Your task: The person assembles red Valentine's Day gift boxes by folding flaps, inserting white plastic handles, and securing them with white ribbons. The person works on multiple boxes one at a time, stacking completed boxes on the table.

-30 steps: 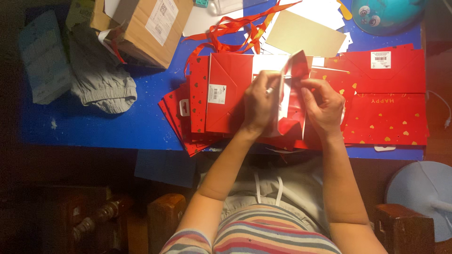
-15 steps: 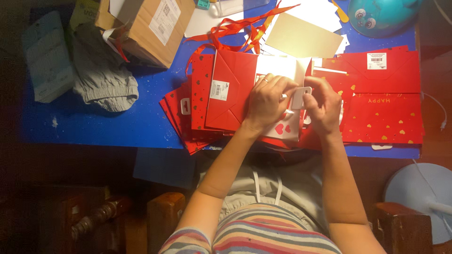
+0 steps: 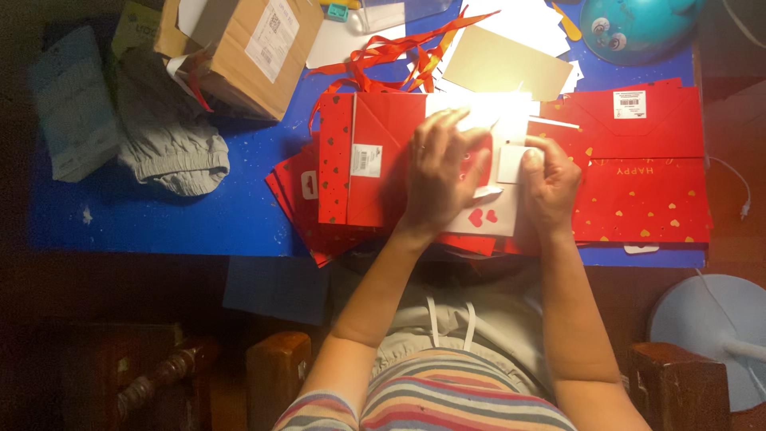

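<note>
Now folding a red paper bag (image 3: 375, 168) at the desk's (image 3: 159, 215) front edge.
Left hand (image 3: 443, 172) pressed flat on the bag, right hand (image 3: 550, 179) pinching a small white tag (image 3: 511, 164), maybe a card. More flat red bags (image 3: 646, 199) stacked toward the right edge; ribbons (image 3: 391, 60) loose at the back, not yet tied on.

Bags (image 3: 638, 172) right of box (image 3: 255, 48), probably atop table (image 3: 199, 215).
</note>
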